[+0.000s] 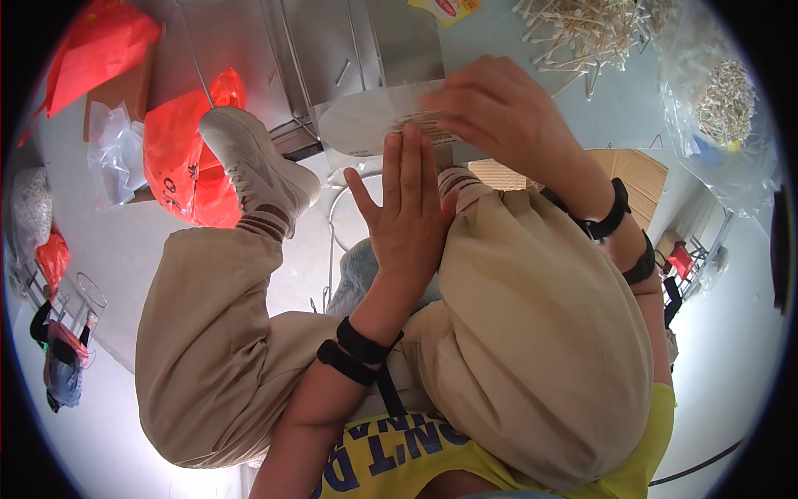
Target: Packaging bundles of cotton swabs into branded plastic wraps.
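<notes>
R hand (pixel 499 104) gripping clear pouch (pixel 374 125), contents unclear

A small packing workshop: heaps of loose wooden sticks (pixel 582 29) on a pale desk (pixel 623 100), clear plastic bags of sticks (pixel 725 100), red plastic sacks (pixel 179 158), a stainless-steel machine (pixel 349 50).

2 hands (pixel 407 208), 1 clear pkt (pixel 374 121), 2 wristbands (blk) (pixel 357 349)

Left hand (pixel 407 208) flat, right hand (pixel 499 108) seemingly pinching.
</notes>
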The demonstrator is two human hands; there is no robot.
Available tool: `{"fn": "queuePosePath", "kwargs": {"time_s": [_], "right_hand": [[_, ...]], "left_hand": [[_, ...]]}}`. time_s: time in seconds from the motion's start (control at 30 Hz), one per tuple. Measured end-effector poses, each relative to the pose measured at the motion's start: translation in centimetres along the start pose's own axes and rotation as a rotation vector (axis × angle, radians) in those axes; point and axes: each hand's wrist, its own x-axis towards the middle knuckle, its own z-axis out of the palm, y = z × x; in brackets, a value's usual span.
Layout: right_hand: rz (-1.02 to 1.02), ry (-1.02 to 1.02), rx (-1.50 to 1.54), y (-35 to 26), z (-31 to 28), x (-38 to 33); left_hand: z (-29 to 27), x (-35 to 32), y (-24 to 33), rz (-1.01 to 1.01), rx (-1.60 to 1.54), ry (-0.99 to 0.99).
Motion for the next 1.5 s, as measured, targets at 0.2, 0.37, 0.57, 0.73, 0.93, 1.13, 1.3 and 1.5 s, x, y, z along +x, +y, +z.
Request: {"fn": "queuePosePath", "kwargs": {"time_s": [0.2, 0.37, 0.57, 0.73, 0.93, 1.13, 1.3, 1.5], "right_hand": [[0.294, 0.013, -0.001, -0.1, -1.2, -1.8], [0.238, 0.019, -0.046, 0.0, -0.8, -2.1], [0.154, 0.081, -0.129, -0.3, 0.3, -2.4], [0.196, 0.106, -0.037, -0.2, 0.2, -3.1], [0.347, 0.090, 0.017, -0.5, 0.1, -2.7], [0.512, 0.280, -0.007, -0.2, -1.7, -4.9], [0.531, 0.263, -0.344, 1.8, -4.8, -6.8], [0.364, 0.101, -0.448, 3.2, -5.5, -6.1]], "left_hand": [[-0.8, 1.0, -0.1, -0.026, -0.086, 0.086], [-1.0, 2.2, -0.3, -0.020, -0.112, -0.016], [-0.6, 2.0, -0.4, -0.023, -0.098, -0.003], [-0.9, 2.1, -0.2, -0.030, -0.085, -0.008], [-1.3, 2.3, -0.2, -0.016, -0.014, -0.049], [-1.0, 2.3, 0.0, -0.029, 0.064, -0.049], [-1.3, 2.3, 0.1, -0.021, 0.056, -0.051], [-0.9, 2.2, 0.1, -0.025, 0.006, -0.020]]}}
